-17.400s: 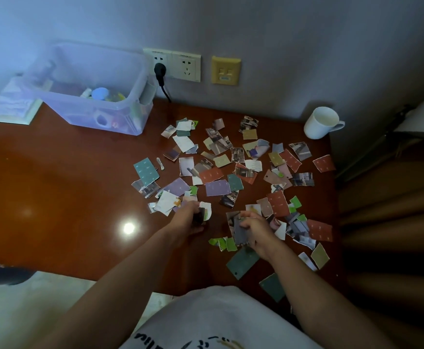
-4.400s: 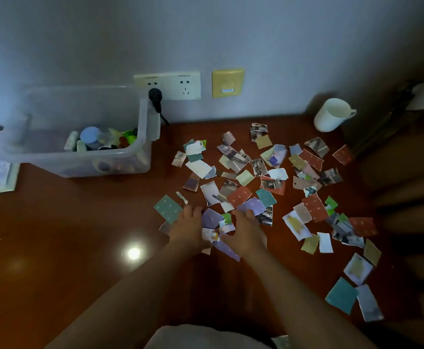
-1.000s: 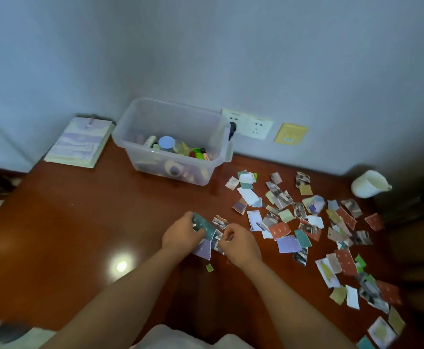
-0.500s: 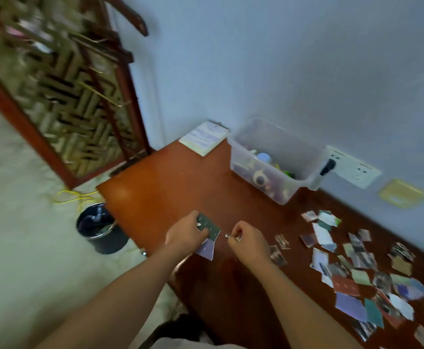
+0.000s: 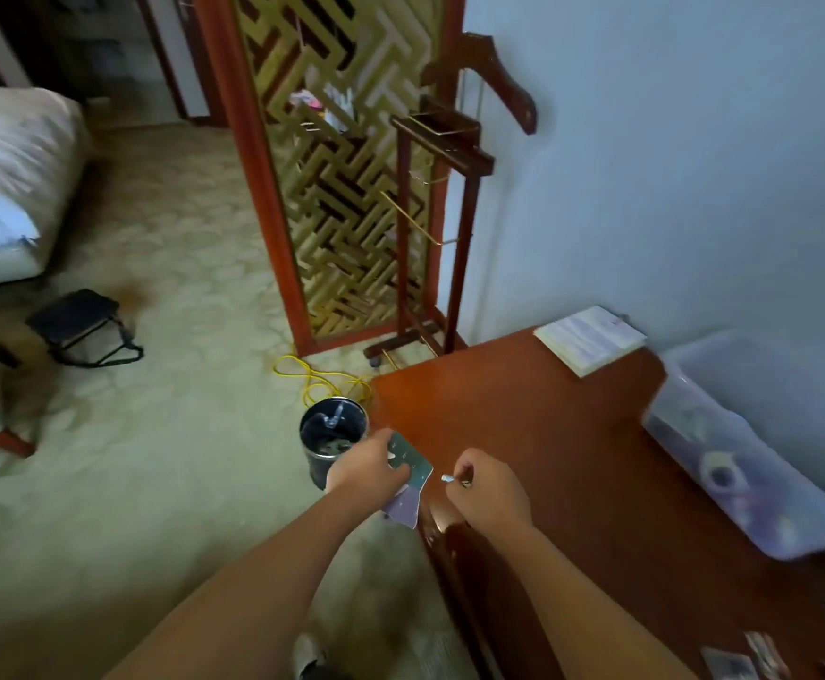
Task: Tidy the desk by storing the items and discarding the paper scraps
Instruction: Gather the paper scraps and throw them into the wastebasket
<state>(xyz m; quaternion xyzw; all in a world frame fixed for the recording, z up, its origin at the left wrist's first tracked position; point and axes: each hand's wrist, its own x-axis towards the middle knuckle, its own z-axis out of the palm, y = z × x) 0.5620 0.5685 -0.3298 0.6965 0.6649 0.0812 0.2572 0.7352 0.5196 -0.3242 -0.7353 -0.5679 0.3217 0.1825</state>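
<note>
Fingers of the left hand (image 5: 366,471) curl round a bunch of paper scraps (image 5: 408,466); the right hand (image 5: 491,488) pinches a small white piece (image 5: 447,478). Both have left the scattered pile for the desk (image 5: 523,424) edge, the left now just beside the floor bin (image 5: 334,434).

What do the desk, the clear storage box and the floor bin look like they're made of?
Desk: wood or wood veneer, glossy reddish-brown varnish, judging by the sheen. Storage box: translucent plastic; its contents show through the wall. Bin: dark, shiny wall, likely metal or hard plastic; cannot tell which.
</note>
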